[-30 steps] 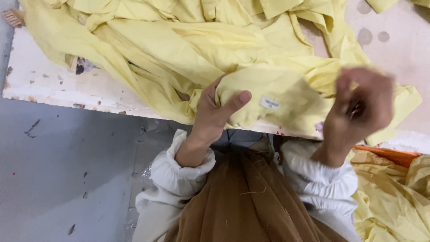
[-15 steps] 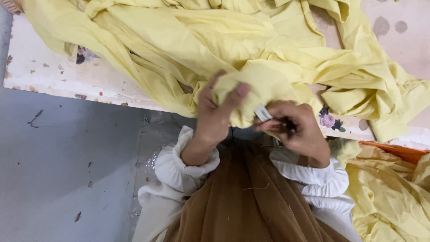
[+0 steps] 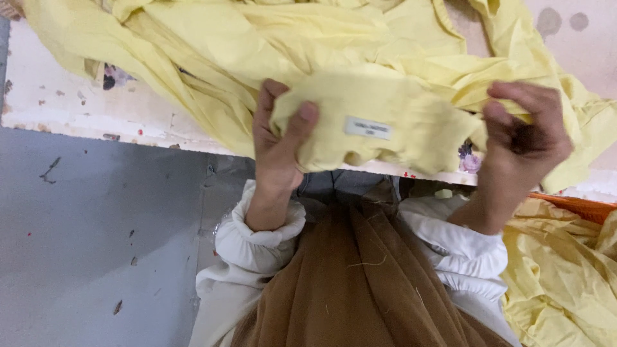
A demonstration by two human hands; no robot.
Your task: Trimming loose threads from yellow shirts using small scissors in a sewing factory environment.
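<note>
Pinching a folded edge of yellow cloth (image 3: 385, 115) between thumb and fingers, the left hand (image 3: 277, 138) grips it just beside a small white label (image 3: 367, 128) sewn to the fabric. Across that label, the right hand (image 3: 524, 138) curls clenched around the same edge. Beyond both grips, more cloth spreads over a worn white table (image 3: 77, 115), and another yellow heap (image 3: 565, 270) lies below the right wrist.

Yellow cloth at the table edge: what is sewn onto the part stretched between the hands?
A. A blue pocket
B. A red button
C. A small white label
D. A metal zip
C: a small white label sits on the yellow cloth, between the left hand and the right hand.
</note>
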